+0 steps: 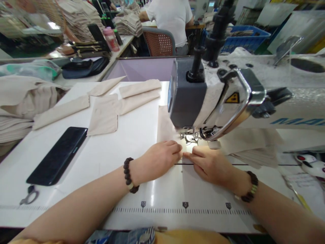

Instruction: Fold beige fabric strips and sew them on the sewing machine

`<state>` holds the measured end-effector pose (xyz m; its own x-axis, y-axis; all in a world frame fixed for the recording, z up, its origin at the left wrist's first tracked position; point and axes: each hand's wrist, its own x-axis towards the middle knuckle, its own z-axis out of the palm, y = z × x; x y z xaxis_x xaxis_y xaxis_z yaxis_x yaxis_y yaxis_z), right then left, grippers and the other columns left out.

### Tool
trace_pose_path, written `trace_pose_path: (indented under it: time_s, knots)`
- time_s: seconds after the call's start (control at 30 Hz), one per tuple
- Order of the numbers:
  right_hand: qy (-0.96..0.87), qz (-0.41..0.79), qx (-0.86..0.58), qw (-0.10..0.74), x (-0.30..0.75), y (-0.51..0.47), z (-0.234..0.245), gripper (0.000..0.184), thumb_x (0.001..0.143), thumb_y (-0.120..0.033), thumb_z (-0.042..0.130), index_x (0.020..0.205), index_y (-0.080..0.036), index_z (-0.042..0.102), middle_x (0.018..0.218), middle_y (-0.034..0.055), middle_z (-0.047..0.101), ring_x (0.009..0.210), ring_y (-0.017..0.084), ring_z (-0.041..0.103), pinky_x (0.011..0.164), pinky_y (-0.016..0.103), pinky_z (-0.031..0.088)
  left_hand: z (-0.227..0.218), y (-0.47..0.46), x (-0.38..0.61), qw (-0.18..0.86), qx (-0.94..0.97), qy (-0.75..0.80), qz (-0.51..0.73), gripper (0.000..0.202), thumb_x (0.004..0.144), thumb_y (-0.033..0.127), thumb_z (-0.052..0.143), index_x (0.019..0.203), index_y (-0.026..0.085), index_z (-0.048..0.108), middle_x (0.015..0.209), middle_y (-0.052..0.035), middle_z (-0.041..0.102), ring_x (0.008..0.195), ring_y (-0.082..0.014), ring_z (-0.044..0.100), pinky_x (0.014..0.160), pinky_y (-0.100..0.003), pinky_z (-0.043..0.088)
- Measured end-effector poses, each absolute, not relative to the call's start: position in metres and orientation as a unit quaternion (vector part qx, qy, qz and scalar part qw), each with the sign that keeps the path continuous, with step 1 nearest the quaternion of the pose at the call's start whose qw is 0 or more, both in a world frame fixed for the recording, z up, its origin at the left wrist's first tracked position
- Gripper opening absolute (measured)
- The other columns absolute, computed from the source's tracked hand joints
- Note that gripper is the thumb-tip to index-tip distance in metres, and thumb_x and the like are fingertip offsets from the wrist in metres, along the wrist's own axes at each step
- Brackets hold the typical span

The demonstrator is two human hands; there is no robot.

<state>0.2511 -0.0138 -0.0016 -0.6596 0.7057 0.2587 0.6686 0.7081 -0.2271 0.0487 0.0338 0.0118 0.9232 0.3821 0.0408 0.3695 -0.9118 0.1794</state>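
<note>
A beige fabric piece (164,123) lies on the white bed of a sewing machine (189,95), its inner edge running under the lit presser foot (190,138). My left hand (158,160) is closed, its fingers gripping the near edge of that fabric just left of the foot. Close beside it, my right hand (212,166) has its thumb and fingertips pressed together at the fabric's near corner, in front of the needle. The fingers partly cover the cloth, and the needle tip is too small to make out.
Folded beige pieces (103,115) and a black phone (58,156) lie to the left, near small thread snips (29,196). Fabric stacks stand at far left (15,128) and right of the machine head (256,152). A person (170,20) sits ahead.
</note>
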Motion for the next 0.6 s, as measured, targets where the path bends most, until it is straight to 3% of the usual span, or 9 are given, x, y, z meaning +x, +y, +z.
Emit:
trace_pose_path:
  time_s: [0.4,0.6]
  knots:
    - [-0.88,0.055,-0.445,0.153,0.248,-0.009,-0.008,0.037,0.084,-0.011,0.041,0.118,-0.012,0.055,0.081,0.0076,0.056,0.071,0.018,0.052,0.062,0.027,0.039,0.007,0.04,0.051,0.089,0.97,0.211,0.081,0.017,0.091,0.012,0.044,0.091,0.007,0.06,0.096,-0.0078,0.056,0.098,-0.0173,0.05,0.095,-0.029,0.042]
    - [-0.87,0.053,-0.466,0.152,0.249,-0.005,-0.013,0.035,0.082,-0.009,0.04,0.111,-0.011,0.059,0.09,0.0103,0.058,0.077,0.021,0.053,0.069,0.032,0.043,0.012,0.045,0.056,0.111,0.96,0.25,0.065,0.018,0.091,0.01,0.042,0.091,0.008,0.06,0.097,-0.0071,0.058,0.097,-0.0139,0.053,0.09,-0.025,0.045]
